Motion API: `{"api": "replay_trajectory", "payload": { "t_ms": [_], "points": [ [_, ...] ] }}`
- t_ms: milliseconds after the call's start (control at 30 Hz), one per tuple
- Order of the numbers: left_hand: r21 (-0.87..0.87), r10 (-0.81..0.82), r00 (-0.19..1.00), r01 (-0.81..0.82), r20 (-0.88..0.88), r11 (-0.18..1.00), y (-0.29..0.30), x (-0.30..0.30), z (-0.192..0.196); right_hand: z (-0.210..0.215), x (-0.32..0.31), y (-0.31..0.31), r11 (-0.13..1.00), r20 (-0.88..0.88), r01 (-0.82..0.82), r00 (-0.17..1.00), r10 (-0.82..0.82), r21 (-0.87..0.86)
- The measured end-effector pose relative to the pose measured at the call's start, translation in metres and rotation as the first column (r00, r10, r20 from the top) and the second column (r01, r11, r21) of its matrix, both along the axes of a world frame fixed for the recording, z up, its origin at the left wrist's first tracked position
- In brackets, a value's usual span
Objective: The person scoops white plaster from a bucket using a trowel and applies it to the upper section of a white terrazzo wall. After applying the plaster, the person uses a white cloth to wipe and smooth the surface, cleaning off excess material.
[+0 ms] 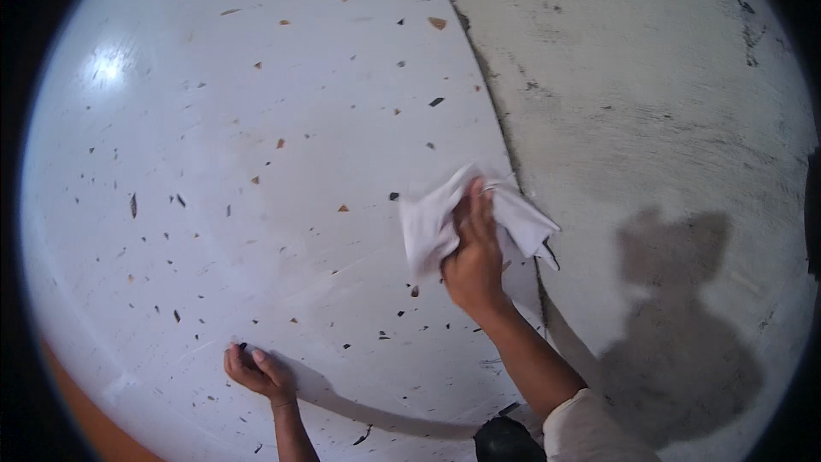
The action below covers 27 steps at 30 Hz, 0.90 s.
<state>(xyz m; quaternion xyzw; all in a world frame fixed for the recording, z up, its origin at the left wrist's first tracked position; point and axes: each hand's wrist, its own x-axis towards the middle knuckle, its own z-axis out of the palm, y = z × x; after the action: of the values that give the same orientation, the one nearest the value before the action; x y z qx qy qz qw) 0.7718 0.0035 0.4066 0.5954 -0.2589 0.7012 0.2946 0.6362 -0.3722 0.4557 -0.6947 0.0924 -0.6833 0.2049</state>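
Observation:
My right hand [475,269] presses a crumpled white cloth [428,227] against a glossy white slab [325,120] flecked with brown and black chips. The cloth lies by the slab's right edge, and one corner of it hangs past that edge. My left hand [259,374] is by the slab's lower left, fingers curled in. A small dark spot shows at its fingertips; whether it is a held thing or a chip in the slab, I cannot tell.
Right of the slab, beyond a dark uneven seam, spreads a rough grey-beige surface [667,137] with dark scuffs, and my shadow falls on it. An orange-brown strip [94,415] shows at lower left. A dark rounded thing [509,441] is at the bottom edge.

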Motion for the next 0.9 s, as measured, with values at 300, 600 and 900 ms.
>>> {"api": "replay_trajectory", "payload": {
  "t_ms": [300,600,900],
  "points": [
    [0.039,0.063,0.997,-0.061,-0.037,0.997,-0.006,-0.012,0.004,0.008,0.011,0.054,0.991,-0.106,-0.118,0.988,0.111,-0.056],
    [0.016,0.024,0.998,-0.023,-0.056,1.000,-0.005,-0.019,0.008,0.066,0.039,0.114,0.647,-0.199,-0.305,0.952,0.234,-0.699],
    [0.023,0.055,0.998,-0.055,-0.033,0.998,0.001,-0.024,0.010,0.089,0.023,0.130,0.557,-0.277,-0.336,0.942,0.191,-0.760]
  ]
}}
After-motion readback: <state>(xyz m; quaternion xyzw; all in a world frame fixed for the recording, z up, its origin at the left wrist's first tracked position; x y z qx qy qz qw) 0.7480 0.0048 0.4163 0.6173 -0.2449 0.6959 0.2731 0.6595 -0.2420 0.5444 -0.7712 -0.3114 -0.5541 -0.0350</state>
